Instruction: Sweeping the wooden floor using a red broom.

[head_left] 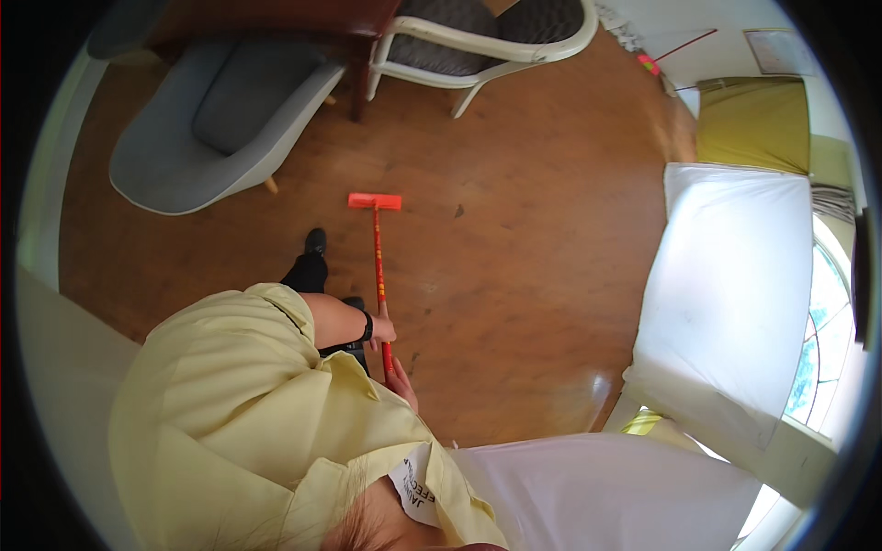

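A red long-handled floor tool (pixel 378 258) slants down to the wooden floor, its handle patterned in yellow. Its flat red head (pixel 386 202) lies crosswise at the far end; whether it is a mop, broom or squeegee I cannot tell. My left hand (pixel 384 330), with a black band on the wrist, grips the lower-middle of the handle as seen here. Closer to my body, my right hand (pixel 403 387) is closed around the handle's near end, partly hidden by my pale yellow shirt (pixel 255 386). A black shoe (pixel 315 241) is to the left of the handle.
A grey tub chair (pixel 207 144) and a white-framed chair (pixel 482 52) stand by a dark red table (pixel 275 17). White cloth (pixel 723 296) drapes furniture on the right, near an arched window (pixel 820 337). Another pale cloth-covered surface (pixel 592 489) lies beside me.
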`<action>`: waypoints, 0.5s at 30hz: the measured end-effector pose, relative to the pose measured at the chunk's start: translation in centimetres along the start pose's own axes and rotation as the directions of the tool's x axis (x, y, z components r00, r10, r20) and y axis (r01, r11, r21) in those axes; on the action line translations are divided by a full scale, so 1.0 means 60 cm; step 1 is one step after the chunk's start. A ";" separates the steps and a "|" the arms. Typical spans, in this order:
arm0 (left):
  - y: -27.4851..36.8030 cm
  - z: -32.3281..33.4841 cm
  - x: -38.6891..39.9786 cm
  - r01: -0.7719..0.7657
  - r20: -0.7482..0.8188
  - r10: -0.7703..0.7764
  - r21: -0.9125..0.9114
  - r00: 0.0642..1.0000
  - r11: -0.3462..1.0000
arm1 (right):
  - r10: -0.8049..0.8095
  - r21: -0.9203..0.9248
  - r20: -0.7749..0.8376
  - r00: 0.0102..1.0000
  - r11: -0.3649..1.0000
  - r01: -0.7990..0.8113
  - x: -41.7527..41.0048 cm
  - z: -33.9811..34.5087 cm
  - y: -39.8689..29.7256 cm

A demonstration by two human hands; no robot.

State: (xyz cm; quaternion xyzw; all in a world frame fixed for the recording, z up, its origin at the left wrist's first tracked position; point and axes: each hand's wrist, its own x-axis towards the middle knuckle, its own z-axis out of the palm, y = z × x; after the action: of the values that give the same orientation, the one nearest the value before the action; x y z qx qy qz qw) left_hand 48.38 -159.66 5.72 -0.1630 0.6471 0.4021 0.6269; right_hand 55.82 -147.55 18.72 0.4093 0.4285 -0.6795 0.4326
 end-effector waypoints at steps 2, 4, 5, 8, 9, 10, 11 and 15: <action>0.039 -0.002 -0.019 -0.035 0.114 0.047 -0.104 0.992 0.994 | -0.099 0.080 0.055 0.994 0.992 0.095 0.012 -0.001 -0.034; 0.074 -0.017 -0.040 -0.045 0.191 0.090 -0.230 0.977 0.972 | -0.111 0.095 0.135 0.985 0.991 0.099 0.024 0.010 -0.080; 0.090 -0.028 -0.049 -0.023 0.174 0.087 -0.338 0.981 0.941 | -0.106 0.104 0.176 0.979 0.991 0.089 0.031 0.021 -0.106; 0.135 -0.087 -0.068 -0.002 0.094 0.051 -0.454 0.994 0.891 | -0.069 0.306 0.367 0.928 0.951 -0.051 0.050 0.062 -0.170; 0.144 -0.102 -0.072 0.020 0.056 0.007 -0.468 0.998 0.884 | -0.044 0.284 0.308 0.951 0.958 -0.048 0.055 0.071 -0.186; 0.149 -0.122 -0.069 0.018 0.072 0.019 -0.486 0.997 0.874 | -0.002 0.339 0.343 0.939 0.933 -0.122 0.068 0.081 -0.200; 0.153 -0.139 -0.063 0.062 0.100 -0.016 -0.483 0.995 0.873 | 0.030 0.422 0.376 0.926 0.884 -0.200 0.082 0.090 -0.213; 0.163 -0.230 -0.011 -0.051 0.093 0.124 -0.562 0.988 0.826 | 0.120 0.445 0.368 0.922 0.848 -0.288 0.168 0.134 -0.283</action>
State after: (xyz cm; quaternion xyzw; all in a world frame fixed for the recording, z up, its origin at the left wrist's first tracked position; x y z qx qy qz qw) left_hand 32.10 -163.79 7.90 -0.2832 0.4679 0.6110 0.5723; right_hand 35.45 -153.06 15.63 0.4312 0.1178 -0.7732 0.4498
